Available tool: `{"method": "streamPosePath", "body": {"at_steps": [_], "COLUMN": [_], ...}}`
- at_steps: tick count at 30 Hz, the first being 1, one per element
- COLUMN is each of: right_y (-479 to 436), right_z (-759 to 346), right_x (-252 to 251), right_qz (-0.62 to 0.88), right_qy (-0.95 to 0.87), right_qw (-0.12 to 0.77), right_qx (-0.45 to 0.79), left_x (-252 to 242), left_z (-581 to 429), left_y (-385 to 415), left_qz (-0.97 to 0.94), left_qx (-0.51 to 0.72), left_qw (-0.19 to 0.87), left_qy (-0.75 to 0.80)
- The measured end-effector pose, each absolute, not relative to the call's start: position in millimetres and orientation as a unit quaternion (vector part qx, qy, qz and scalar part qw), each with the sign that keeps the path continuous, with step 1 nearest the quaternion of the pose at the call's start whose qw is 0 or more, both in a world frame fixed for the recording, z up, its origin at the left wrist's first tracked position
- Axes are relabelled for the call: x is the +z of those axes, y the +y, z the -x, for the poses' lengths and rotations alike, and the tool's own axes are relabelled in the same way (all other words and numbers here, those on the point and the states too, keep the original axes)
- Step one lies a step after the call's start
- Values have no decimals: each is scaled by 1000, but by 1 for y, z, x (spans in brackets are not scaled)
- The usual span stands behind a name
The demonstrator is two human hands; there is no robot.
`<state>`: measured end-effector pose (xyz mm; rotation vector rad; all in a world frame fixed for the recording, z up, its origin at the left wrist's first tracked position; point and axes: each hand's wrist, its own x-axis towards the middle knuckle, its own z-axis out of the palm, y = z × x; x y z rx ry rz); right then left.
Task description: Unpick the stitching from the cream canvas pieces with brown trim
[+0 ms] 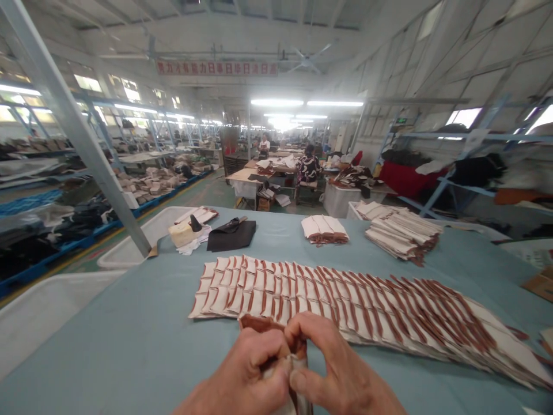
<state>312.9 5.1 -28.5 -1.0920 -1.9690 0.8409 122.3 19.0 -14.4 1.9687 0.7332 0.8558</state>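
Both of my hands are close together at the bottom middle, working on one brown-and-cream fabric piece (259,324). My left hand (254,369) is closed, its fingers curled over the piece's folded edge. My right hand (330,363) pinches the same piece between thumb and forefinger. Most of the piece is hidden behind my fingers. Just beyond them lies a long overlapping row of cream fabric pieces (298,285) with brown edges, spread across the table (129,323).
A small stack of cream pieces (325,227) and a larger stack (401,230) stand at the table's back. Black cloth (233,235) and a pale yellow block (184,233) lie at back left. A metal post (82,127) rises at the left edge. A seated person (309,167) is farther off.
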Motion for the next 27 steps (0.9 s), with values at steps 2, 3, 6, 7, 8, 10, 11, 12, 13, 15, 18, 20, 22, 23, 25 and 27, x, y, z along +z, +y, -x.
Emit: {"method": "streamPosePath", "body": {"at_steps": [2,3,6,7,8,10,11,12,13,15,18,20,22,23,25,27], "right_y": [4,3,1,0,0,-2,-3,-5,-7,-13,-22,-24,-24,-24,-28,-37], "right_z": [-310,-309,-304,-303,-302,-301,-301,-301,-302,-305,-316,-326,-336,-341,-349,-353], "right_x": [-34,-36,-39,-37,-36,-32,-32,-32,-33,-39,-56,-67,-76,-78,-77,-71], "right_qz": [463,476,474,468,465,463,464,467,477,512,543,522,495,486,475,465], "right_qy": [-750,-746,-745,-744,-741,-735,-734,-734,-732,-723,-722,-747,-768,-770,-758,-727], "right_qw": [333,323,314,315,319,327,328,327,324,313,316,326,340,352,401,469], "right_qx": [334,336,350,358,364,371,372,368,362,342,290,253,224,214,198,186], "left_x": [-13,-14,-19,-21,-22,-24,-24,-23,-21,-15,-8,-5,-4,-4,-7,-13], "left_z": [-119,-118,-112,-110,-109,-108,-108,-109,-110,-114,-123,-131,-141,-146,-154,-160], "left_y": [21,22,24,24,23,21,19,19,18,19,23,23,21,19,11,1], "left_qz": [-772,-761,-722,-713,-709,-709,-712,-716,-721,-733,-770,-809,-843,-853,-860,-851], "left_qx": [329,324,318,315,309,301,299,297,294,277,212,165,152,160,182,194], "left_qw": [441,458,522,539,549,556,554,550,547,543,518,458,378,346,313,320], "left_qy": [318,327,324,319,316,314,312,310,309,303,307,329,351,356,360,369]}}
